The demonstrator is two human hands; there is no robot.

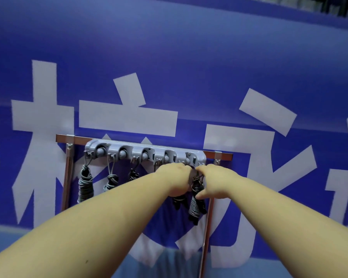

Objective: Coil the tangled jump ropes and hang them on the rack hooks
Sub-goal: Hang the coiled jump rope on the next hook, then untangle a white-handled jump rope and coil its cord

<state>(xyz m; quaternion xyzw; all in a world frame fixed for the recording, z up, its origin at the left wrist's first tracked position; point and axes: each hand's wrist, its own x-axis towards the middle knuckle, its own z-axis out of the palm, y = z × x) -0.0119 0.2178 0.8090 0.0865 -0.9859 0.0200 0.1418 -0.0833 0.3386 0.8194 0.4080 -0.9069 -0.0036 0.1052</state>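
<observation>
So the whole background is a big blue banner (169, 47) with huge white characters printed across it, filling pretty much the entire view. Up at 1 o'clock there's a sliver of something grey and dark above the banner's top edge, too blurry to tell what. Along the bottom, around 6 to 7 o'clock, a lighter blue strip shows under the banner.

In front of it stands a metal frame (68, 173), copper-ish top bar and shiny uprights. Clipped onto the bar is a grey plastic rack (145, 146) with a row of five round holders and small hooks below them.

Both bare arms reach in from 5 and 7 o'clock and meet at the rack's right end. Left hand (174, 177) has its grip curled in by the hook, but what it's clamping is hidden. Right hand (213, 180) pinches the black rope (196, 207), which hangs bundled just under that end.

Three more coiled ropes hang off the hooks toward 9 o'clock: grey rope (85, 185), second rope (111, 181), third rope (133, 174).
</observation>
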